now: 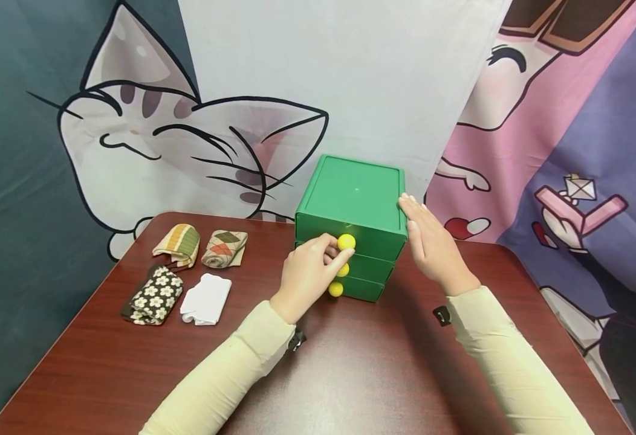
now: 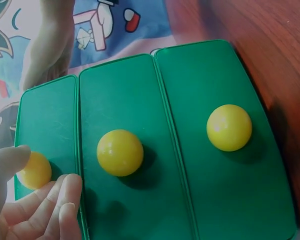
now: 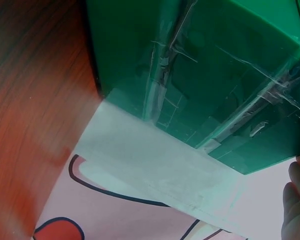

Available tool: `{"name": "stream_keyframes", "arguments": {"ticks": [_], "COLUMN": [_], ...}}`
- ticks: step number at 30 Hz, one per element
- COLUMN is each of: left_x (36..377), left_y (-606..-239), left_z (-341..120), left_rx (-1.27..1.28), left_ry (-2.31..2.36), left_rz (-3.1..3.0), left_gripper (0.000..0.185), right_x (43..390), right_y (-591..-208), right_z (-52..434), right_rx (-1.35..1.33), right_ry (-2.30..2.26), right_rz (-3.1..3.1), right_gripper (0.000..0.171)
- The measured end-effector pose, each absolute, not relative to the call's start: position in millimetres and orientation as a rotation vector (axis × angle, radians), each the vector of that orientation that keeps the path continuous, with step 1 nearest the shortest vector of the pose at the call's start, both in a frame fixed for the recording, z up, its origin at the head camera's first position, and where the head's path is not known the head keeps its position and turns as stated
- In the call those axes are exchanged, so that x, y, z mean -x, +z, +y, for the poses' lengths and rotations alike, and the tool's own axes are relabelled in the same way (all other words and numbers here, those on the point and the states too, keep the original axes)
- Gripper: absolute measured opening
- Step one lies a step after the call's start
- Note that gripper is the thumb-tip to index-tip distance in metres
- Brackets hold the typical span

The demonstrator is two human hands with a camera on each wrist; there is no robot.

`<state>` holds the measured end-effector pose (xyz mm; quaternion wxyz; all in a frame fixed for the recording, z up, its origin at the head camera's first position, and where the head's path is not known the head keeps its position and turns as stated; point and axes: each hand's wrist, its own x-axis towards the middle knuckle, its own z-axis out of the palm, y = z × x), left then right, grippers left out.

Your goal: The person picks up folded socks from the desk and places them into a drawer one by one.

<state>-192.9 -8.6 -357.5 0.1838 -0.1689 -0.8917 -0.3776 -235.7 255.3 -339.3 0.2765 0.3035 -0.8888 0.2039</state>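
Observation:
A green three-drawer cabinet (image 1: 358, 193) stands at the back of the table, each drawer front carrying a round yellow knob. My left hand (image 1: 308, 269) pinches the top drawer's knob (image 2: 36, 170), thumb on one side and fingers on the other. The middle knob (image 2: 120, 153) and the bottom knob (image 2: 229, 128) are untouched. All three drawers sit closed in the left wrist view. With fingers straight, my right hand (image 1: 432, 241) rests along the cabinet's right side near its top edge. Clear tape (image 3: 240, 117) runs over the seams of that side; only fingertips show at the right wrist view's edge.
Left of the cabinet lie folded cloth items: a striped one (image 1: 179, 243), an argyle one (image 1: 225, 248), a black flowered one (image 1: 157, 296) and a white one (image 1: 206, 299). A cartoon-printed curtain (image 1: 350, 72) hangs close behind the table (image 1: 345, 374).

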Motion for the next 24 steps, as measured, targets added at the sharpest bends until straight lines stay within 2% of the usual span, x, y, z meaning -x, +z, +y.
{"name": "stream_keyframes", "arguments": {"ticks": [10,24], "left_x": [192,199], "left_y": [-379,-406], "left_z": [-20,-28], "left_rx": [0.471,0.362], "left_ry": [-1.182,-1.541], "left_rz": [-2.528,-2.665], "left_gripper": [0.021,0.032], "right_x": [235,235], "right_y": [-335,-335], "right_z": [257,257], "right_rx": [-0.825,-0.826], "right_ry": [0.504,0.521], "right_rz": [-2.439,-2.445], "right_gripper": [0.047,0.046]}}
